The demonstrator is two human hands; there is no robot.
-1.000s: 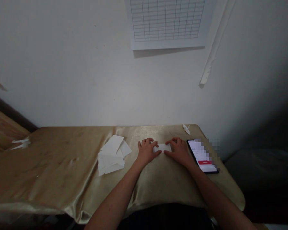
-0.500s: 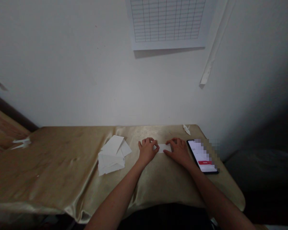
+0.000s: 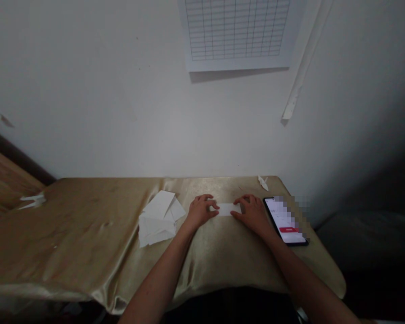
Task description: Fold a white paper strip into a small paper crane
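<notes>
A small folded strip of white paper (image 3: 226, 209) lies on the cloth between my two hands. My left hand (image 3: 201, 211) has its thumb and index finger at the strip's left end, its other fingers curved above the cloth. At the right end, my right hand (image 3: 252, 211) grips the paper between thumb and fingers, covering that edge. Just left of my left hand lies a loose pile of white paper pieces (image 3: 158, 222). A phone (image 3: 286, 222) with a lit screen rests to the right of my right hand.
A gold satin cloth (image 3: 87, 234) with wrinkles covers the table. Near the back right corner sits a small folded paper bird (image 3: 263, 182). White paper scraps (image 3: 33, 200) lie at the far left. The wall behind carries a printed grid sheet (image 3: 238, 31).
My left hand has slid slightly left along the paper, so more of the strip shows between my hands. The right hand stays nearly in place.
</notes>
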